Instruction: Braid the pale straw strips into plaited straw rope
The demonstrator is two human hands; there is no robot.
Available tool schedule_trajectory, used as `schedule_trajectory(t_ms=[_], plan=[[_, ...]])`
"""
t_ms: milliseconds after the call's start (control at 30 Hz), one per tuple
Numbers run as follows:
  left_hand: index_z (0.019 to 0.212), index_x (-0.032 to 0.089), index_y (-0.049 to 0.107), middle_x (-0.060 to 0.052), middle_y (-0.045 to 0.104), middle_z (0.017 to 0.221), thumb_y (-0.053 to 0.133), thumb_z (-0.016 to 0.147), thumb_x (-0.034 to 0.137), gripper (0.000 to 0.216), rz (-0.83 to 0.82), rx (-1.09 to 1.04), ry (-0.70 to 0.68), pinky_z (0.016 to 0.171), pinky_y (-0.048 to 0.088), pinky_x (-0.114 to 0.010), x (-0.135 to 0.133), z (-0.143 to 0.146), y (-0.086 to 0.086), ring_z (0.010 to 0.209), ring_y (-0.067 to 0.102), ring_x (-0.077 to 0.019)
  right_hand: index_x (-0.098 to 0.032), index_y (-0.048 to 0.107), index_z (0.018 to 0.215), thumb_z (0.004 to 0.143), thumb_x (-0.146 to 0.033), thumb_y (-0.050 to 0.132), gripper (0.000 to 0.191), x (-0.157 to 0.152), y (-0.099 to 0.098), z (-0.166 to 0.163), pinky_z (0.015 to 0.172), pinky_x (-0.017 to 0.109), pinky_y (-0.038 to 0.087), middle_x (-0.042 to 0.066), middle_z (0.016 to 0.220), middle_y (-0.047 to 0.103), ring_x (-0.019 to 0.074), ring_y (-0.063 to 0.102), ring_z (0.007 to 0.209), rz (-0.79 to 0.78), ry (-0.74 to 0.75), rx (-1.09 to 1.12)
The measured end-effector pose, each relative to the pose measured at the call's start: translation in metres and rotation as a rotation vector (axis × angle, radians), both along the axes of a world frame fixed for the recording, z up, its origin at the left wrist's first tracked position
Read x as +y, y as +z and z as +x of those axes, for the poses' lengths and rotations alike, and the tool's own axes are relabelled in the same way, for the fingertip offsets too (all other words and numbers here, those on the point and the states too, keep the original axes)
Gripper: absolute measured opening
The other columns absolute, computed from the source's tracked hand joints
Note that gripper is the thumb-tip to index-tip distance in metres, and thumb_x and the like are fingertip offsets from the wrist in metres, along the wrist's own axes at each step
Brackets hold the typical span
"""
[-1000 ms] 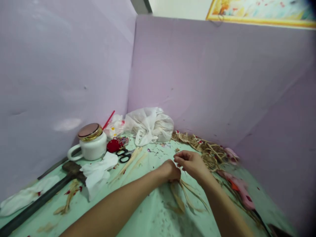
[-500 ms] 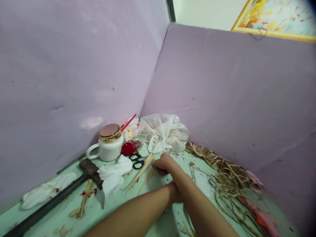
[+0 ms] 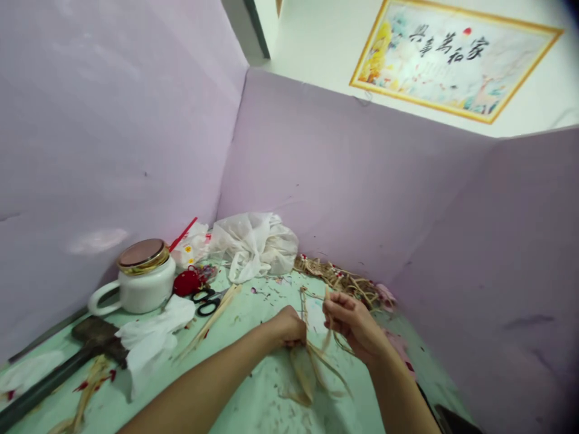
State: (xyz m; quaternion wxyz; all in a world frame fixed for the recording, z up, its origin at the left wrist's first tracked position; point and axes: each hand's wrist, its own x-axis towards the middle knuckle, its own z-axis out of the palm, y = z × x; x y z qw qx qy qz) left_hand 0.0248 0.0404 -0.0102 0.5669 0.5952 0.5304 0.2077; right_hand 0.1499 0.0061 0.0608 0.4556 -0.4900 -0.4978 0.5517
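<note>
My left hand [image 3: 289, 325] is closed over a bundle of tan plant-fibre strands [image 3: 304, 374] low above the table; its fingertips are mostly hidden. Loose ends fan out below the fist. To its right, my right hand [image 3: 350, 319] pinches a pale dry fibre strip [image 3: 327, 298] upright between thumb and fingers. A thin braided cord [image 3: 304, 301] lies just beyond the hands. Further left, more pale fibre strips [image 3: 217, 316] lie beside black-handled scissors [image 3: 208, 306].
A white lidded mug [image 3: 147, 289], a hammer [image 3: 97, 340] and crumpled tissue [image 3: 156, 328] stand or lie on the left. A red pincushion-like ball [image 3: 186, 282] and a white plastic bag [image 3: 256, 247] sit toward the corner. Braided fibre [image 3: 348, 280] lines the back wall.
My crossed arms have uncrossed. My right hand has moved from the pale strips near the scissors to beside my left hand, with a strip in it. The view has turned right.
</note>
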Motion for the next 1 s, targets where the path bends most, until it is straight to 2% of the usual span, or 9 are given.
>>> schedule_trajectory(t_ms=[67,133,267,333,433,567,733,900,1000], plan=[[0.038,0.013,0.045,0.001,0.038,0.030,0.051,0.048,0.007,0.013,-0.006,0.042,0.007,0.031,0.020,-0.020,-0.001,0.000,0.000,0.029,0.032,-0.0082,-0.017,0.046,0.063,0.059,-0.034,0.067,0.028,-0.010,-0.014,0.027,0.047,0.018,0.039,-0.005,0.053,0.048,0.0047,0.042,0.044,-0.016,-0.054,-0.053],[0.038,0.013,0.045,0.002,0.037,0.030,0.050,0.049,0.008,0.013,0.004,0.047,0.006,0.030,0.017,-0.019,-0.003,-0.001,0.002,0.029,0.029,-0.0065,-0.016,0.043,0.059,0.060,-0.036,0.065,0.029,-0.013,-0.030,0.041,0.045,0.018,0.037,-0.006,0.048,0.044,0.0042,0.038,0.041,-0.047,-0.128,-0.120],[0.040,0.012,0.046,0.004,0.038,0.031,0.050,0.050,0.009,0.011,0.041,-0.013,0.013,0.030,0.015,-0.019,-0.008,-0.004,0.005,0.028,0.027,-0.0048,-0.016,0.043,0.055,0.062,-0.031,0.059,0.023,-0.005,-0.056,0.035,0.042,0.019,0.036,-0.007,0.043,0.042,0.0047,0.036,0.037,-0.157,-0.227,-0.146],[0.041,0.013,0.046,0.004,0.038,0.031,0.049,0.051,0.010,0.010,0.062,-0.029,0.016,0.030,0.014,-0.019,-0.009,-0.004,0.005,0.027,0.026,-0.0046,-0.016,0.046,0.055,0.064,-0.027,0.056,0.017,0.001,-0.067,0.026,0.042,0.019,0.036,-0.004,0.045,0.048,0.0062,0.041,0.039,-0.111,-0.237,-0.153],[0.042,0.013,0.046,0.004,0.037,0.031,0.049,0.053,0.012,0.012,0.093,-0.033,0.004,0.030,0.013,-0.019,-0.009,-0.004,0.003,0.026,0.024,-0.0043,-0.014,0.054,0.058,0.064,-0.024,0.054,0.011,0.009,-0.083,0.019,0.043,0.019,0.034,-0.002,0.047,0.052,0.0074,0.043,0.042,0.019,-0.304,-0.291],[0.045,0.013,0.048,0.004,0.040,0.034,0.051,0.054,0.014,0.010,0.080,-0.021,-0.017,0.030,0.013,-0.020,-0.006,-0.006,0.000,0.026,0.025,-0.0039,-0.013,0.060,0.061,0.064,-0.023,0.053,0.013,0.015,-0.101,0.022,0.047,0.019,0.035,0.001,0.052,0.058,0.0096,0.050,0.049,0.181,-0.319,-0.467],[0.047,0.013,0.048,0.003,0.042,0.037,0.051,0.056,0.018,0.012,0.061,-0.040,-0.047,0.031,0.011,-0.019,-0.003,-0.008,-0.002,0.028,0.025,-0.0033,-0.014,0.065,0.069,0.065,-0.019,0.053,0.013,0.018,-0.107,0.020,0.054,0.020,0.040,0.003,0.063,0.065,0.0120,0.057,0.058,0.177,-0.267,-0.500],[0.049,0.012,0.049,0.003,0.042,0.037,0.052,0.055,0.017,0.008,0.032,-0.048,-0.023,0.030,0.011,-0.019,-0.004,-0.007,0.001,0.026,0.024,-0.0035,-0.012,0.065,0.073,0.064,-0.006,0.045,0.022,0.014,-0.098,0.017,0.054,0.020,0.043,0.003,0.062,0.065,0.0107,0.057,0.055,0.053,-0.177,-0.250],[0.050,0.012,0.050,0.004,0.043,0.037,0.052,0.055,0.017,0.007,0.023,-0.062,-0.019,0.029,0.011,-0.019,-0.004,-0.007,0.003,0.026,0.024,-0.0035,-0.011,0.066,0.071,0.062,-0.004,0.046,0.023,0.011,-0.092,0.017,0.052,0.019,0.041,0.002,0.061,0.065,0.0094,0.054,0.051,0.033,-0.162,-0.203]])
